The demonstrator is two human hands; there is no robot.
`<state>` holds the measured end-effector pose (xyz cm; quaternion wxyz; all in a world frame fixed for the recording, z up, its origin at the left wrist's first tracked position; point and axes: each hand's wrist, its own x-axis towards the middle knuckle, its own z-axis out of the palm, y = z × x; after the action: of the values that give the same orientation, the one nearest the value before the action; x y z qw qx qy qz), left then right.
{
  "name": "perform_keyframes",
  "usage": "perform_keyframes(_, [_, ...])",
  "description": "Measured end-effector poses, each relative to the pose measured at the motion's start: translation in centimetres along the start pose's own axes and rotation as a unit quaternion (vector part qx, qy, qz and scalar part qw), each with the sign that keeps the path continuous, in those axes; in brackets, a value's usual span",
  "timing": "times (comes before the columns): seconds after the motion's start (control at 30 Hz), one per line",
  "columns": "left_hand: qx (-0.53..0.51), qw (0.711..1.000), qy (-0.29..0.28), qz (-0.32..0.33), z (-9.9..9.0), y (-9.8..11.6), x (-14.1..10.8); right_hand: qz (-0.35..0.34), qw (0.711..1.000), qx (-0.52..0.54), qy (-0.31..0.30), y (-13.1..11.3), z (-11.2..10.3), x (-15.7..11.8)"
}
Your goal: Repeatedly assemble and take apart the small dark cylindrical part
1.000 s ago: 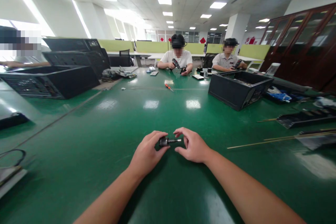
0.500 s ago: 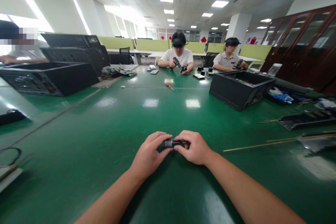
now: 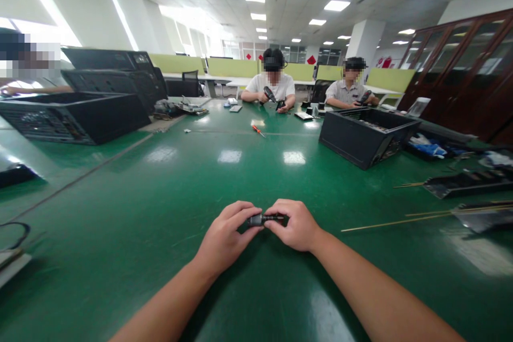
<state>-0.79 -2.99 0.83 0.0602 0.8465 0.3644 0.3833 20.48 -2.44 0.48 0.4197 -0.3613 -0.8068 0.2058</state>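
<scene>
Low over the green table, both hands hold a small dark cylindrical tool [image 3: 256, 220] that lies sideways between them. My left hand [image 3: 229, 232] is closed round its thicker grey end, thumb below and fingers above. With thumb and fingertips, my right hand [image 3: 298, 227] pinches the narrower shaft at the other end. A thin tip shows inside the curl of the right fingers. The fingers cover part of the tool, so its exact kind cannot be made out.
An orange screwdriver [image 3: 258, 131] lies farther up the table [image 3: 180, 187]. Black computer cases stand right [image 3: 363, 139] and left [image 3: 76, 117]. Thin rods [image 3: 396, 220] reach in from the right. Across the table, one person [image 3: 272, 83] holds a power drill [image 3: 270, 94]; others sit at either side.
Both hands and the tool have shifted very slightly left in view. The grip on the tool looks the same, with the right fingers still round its shaft.
</scene>
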Motion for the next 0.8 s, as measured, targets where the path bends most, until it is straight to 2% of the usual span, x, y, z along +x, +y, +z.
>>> perform_keyframes(0.8, [0.026, 0.999, 0.017, 0.009, -0.44, 0.15, -0.05, 0.007, 1.000, 0.001, -0.008, 0.10, -0.21, 0.00])
